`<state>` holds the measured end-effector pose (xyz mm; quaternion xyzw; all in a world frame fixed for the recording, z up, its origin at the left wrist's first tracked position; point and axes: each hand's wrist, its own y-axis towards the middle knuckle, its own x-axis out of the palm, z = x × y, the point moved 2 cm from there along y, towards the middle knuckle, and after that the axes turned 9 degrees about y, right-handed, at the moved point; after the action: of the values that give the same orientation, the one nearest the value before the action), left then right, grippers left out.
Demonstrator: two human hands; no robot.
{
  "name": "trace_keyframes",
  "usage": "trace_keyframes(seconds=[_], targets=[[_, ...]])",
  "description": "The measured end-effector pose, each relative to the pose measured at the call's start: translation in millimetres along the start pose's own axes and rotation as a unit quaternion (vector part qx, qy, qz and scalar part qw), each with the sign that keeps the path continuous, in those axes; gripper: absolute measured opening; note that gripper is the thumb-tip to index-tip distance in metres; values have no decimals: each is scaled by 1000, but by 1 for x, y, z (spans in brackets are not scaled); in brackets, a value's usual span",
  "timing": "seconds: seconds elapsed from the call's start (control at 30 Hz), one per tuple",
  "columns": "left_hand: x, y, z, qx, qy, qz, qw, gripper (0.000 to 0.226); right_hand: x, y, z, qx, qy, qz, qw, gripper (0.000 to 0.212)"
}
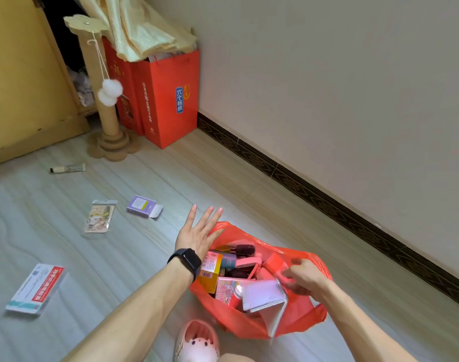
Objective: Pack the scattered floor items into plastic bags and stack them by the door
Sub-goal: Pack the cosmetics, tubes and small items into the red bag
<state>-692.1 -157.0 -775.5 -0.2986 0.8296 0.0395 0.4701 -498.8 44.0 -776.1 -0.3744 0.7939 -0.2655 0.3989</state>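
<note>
A red plastic bag (296,320) sits open on the floor in front of me, filled with boxes, bottles and a silver pouch (265,296). My left hand (197,233), with a black watch on the wrist, is spread flat with straight fingers just above the bag's far left rim. My right hand (301,278) has curled fingers that pinch the bag's right edge by the silver pouch. Loose on the floor lie a purple box (142,206), a flat packet (97,218), a red-and-white box (36,288) and a small tube (67,169).
Two red paper gift bags (168,100) stand in the corner with cream cloth on top, beside a cardboard cat scratching post (108,105). A yellow door (16,74) is at the far left. The wall and dark skirting run along the right. A pink slipper (197,340) is below.
</note>
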Motion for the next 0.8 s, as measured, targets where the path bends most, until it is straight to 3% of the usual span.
trace_keyframes(seconds=[0.13, 0.17, 0.27, 0.43, 0.53, 0.7, 0.8], targets=[[-17, -6, -1, 7, -16, 5, 1000, 75, 19, -12, 9, 98, -58, -42, 993, 79], [-19, -7, 0, 9, -17, 5, 1000, 74, 25, -16, 13, 106, -75, -45, 991, 71], [-22, -12, 4, 18, -12, 9, 1000, 76, 37, -23, 22, 82, -141, -53, 985, 17], [-20, -17, -5, 30, 11, -12, 999, 76, 21, -28, -4, -11, -59, 53, 997, 20], [-20, -18, -8, 23, 0, -24, 999, 76, 5, -32, -15, -45, -94, 100, 989, 15], [-25, -25, -17, 33, -32, -29, 999, 82, -3, -23, -7, -94, -101, 164, 977, 20], [-18, -30, -21, 49, -70, -41, 995, 88, 11, -22, 0, -85, -178, 134, 971, 58]])
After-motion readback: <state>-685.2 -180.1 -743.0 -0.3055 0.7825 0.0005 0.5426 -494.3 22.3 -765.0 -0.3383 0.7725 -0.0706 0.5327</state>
